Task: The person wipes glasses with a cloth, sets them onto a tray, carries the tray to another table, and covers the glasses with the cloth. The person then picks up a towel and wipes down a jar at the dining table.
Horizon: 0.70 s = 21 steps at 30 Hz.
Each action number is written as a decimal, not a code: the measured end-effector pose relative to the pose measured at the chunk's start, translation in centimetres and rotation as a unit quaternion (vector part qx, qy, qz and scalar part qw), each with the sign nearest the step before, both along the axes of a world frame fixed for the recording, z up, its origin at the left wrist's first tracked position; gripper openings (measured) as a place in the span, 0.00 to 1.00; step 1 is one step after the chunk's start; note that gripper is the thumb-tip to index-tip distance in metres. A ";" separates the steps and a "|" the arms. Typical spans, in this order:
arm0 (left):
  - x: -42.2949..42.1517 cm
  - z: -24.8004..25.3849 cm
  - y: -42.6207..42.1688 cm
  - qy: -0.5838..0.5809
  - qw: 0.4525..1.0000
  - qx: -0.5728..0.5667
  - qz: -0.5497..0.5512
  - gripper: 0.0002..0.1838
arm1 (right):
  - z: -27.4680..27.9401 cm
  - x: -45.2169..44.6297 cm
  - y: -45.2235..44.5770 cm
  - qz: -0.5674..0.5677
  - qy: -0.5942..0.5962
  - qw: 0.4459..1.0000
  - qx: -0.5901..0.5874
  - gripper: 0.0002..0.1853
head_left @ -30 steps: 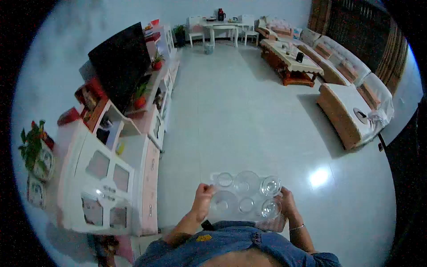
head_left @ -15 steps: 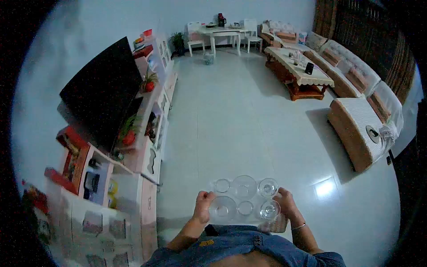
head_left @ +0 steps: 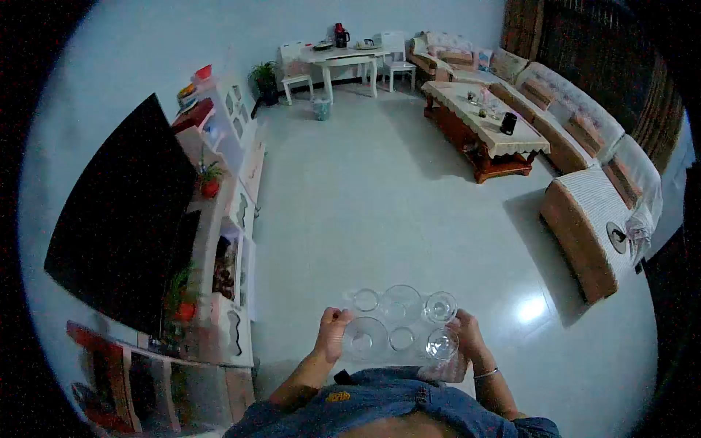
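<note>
Six clear glasses (head_left: 401, 302), seen from above as round rims, stand in two rows of three on a see-through tray (head_left: 421, 330); the tray is held out in front of the waist, above the pale tiled floor (head_left: 336, 212). The step in hand looks to be bearing the loaded tray with both hands; any move from here calls, I judge, for lifting or lowering both sides evenly, since the glasses sit close together and could slide or knock. The left hand (head_left: 332, 331) is curled closed around the tray's left edge; the right hand (head_left: 468, 332) grips the opposite edge, though its fingertips are partly hidden; neither hand appears to touch a glass. A pinkish patch shows below the tray near the right hand, too blurred to name; well apart, ahead, are a low tabletop (head_left: 527, 139) with a cream cloth and a farther white tabletop (head_left: 350, 52).
</note>
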<state>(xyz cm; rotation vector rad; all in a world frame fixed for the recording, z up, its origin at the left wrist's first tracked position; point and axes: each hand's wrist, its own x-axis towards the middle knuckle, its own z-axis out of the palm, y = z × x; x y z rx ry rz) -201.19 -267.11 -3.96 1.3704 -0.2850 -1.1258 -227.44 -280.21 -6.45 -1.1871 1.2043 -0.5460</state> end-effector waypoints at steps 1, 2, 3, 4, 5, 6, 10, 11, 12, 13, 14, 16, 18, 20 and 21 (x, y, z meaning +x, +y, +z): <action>1.2 -1.9 -1.8 0.010 0.999 -0.022 0.022 0.11 | 0.0 0.8 -1.8 0.046 0.065 0.991 -0.103 0.10; 2.2 -2.6 -3.7 0.007 0.999 -0.025 0.019 0.11 | 0.2 1.7 -3.7 0.092 0.129 0.966 -0.205 0.11; 2.8 -2.6 -5.8 0.000 1.000 -0.025 0.016 0.11 | 0.2 2.7 -5.6 0.085 0.149 0.964 -0.201 0.11; 3.5 -3.0 -7.8 -0.006 1.000 -0.025 0.013 0.11 | 0.2 3.5 -7.6 0.083 0.149 0.964 -0.204 0.11; 4.3 -4.1 -10.1 -0.007 1.000 0.013 0.027 0.12 | 0.4 4.1 -9.6 0.082 0.159 0.963 -0.201 0.11; 4.8 -4.0 -12.0 -0.006 0.999 0.016 0.028 0.12 | 0.6 4.6 -11.7 0.082 0.170 0.962 -0.195 0.10; 8.6 -4.4 -20.6 0.007 1.000 -0.009 0.018 0.12 | 2.4 8.5 -20.6 0.099 0.170 0.961 -0.192 0.12; 9.9 -5.4 -22.3 0.005 1.000 -0.008 0.025 0.12 | 3.5 10.1 -22.0 0.098 0.172 0.966 -0.164 0.13; 10.8 -5.4 -24.8 0.001 0.999 -0.010 0.033 0.12 | 3.3 10.9 -24.5 0.098 0.171 0.966 -0.167 0.13; 11.8 -5.1 -27.1 0.013 0.999 -0.009 0.050 0.11 | 2.8 11.6 -27.2 0.117 0.159 0.962 -0.190 0.12; 12.6 -5.0 -29.0 0.013 0.999 -0.007 0.052 0.11 | 2.6 12.4 -29.3 0.138 0.147 0.956 -0.211 0.12; 14.3 -5.1 -32.8 0.085 0.993 -0.063 0.046 0.11 | 3.9 15.3 -33.3 0.096 0.124 0.968 -0.197 0.07; 15.1 -4.8 -36.6 0.135 0.988 -0.059 0.044 0.11 | 4.4 15.7 -37.2 0.115 0.171 0.959 -0.195 0.10; 15.7 -3.3 -40.3 0.069 0.991 -0.086 0.073 0.11 | 1.9 16.5 -41.6 0.122 0.169 0.952 -0.223 0.13; 17.1 -3.6 -42.5 0.030 0.996 -0.054 0.057 0.13 | 1.2 17.7 -43.7 0.114 0.163 0.953 -0.229 0.13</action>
